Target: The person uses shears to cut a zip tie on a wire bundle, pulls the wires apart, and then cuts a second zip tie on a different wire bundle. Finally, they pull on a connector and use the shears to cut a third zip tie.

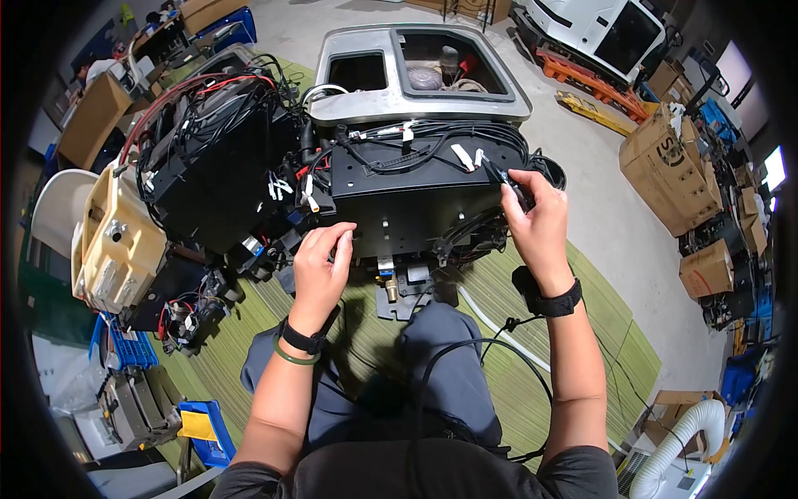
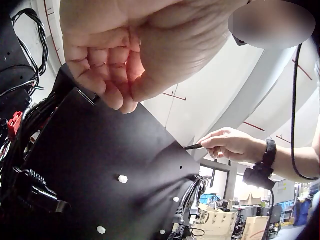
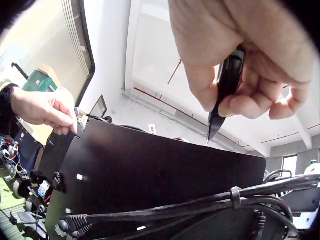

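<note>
Green striped matting (image 1: 600,320) covers the near floor, with a large cardboard box (image 1: 669,170) standing to the right on grey flooring. Before the seated person is a black box (image 1: 420,218), its top carrying a bundle of black cables (image 1: 465,129) and white tags (image 1: 462,156); a silver-rimmed frame (image 1: 349,108) stands beyond it. To the left are a second black unit (image 1: 204,187) and a cream tank (image 1: 125,241). The right hand (image 1: 539,218), at the box's right side, pinches a slim black tool (image 3: 226,82) between thumb and fingers, its pointed end near the top edge; contact cannot be told. The left hand (image 1: 320,259) is at the box's near left edge, its fingers curled narrowly toward the thumb; whether they pinch anything cannot be told.
</note>
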The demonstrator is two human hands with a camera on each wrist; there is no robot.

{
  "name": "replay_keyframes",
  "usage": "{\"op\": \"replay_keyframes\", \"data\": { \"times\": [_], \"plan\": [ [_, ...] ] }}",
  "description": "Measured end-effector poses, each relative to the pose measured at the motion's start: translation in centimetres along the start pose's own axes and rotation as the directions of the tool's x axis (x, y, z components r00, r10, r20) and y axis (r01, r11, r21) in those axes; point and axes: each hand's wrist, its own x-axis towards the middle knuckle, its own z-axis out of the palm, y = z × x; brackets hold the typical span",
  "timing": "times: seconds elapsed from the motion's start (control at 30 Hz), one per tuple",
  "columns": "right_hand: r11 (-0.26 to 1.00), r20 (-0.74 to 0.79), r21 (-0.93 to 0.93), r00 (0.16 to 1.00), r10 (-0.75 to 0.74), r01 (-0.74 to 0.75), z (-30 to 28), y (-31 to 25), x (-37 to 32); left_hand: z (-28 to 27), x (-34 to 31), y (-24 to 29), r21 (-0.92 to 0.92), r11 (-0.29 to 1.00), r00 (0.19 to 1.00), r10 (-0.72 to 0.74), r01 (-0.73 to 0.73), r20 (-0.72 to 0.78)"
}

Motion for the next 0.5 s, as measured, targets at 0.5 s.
{"op": "replay_keyframes", "data": {
  "times": [0.5],
  "plan": [
    [1.0,0.021,-0.002,1.0,0.011,-0.011,-0.16,0.42,-0.03,-0.16,-0.08,0.32,-0.03,0.999,0.999,-0.034,0.034,-0.001]
  ]
}}
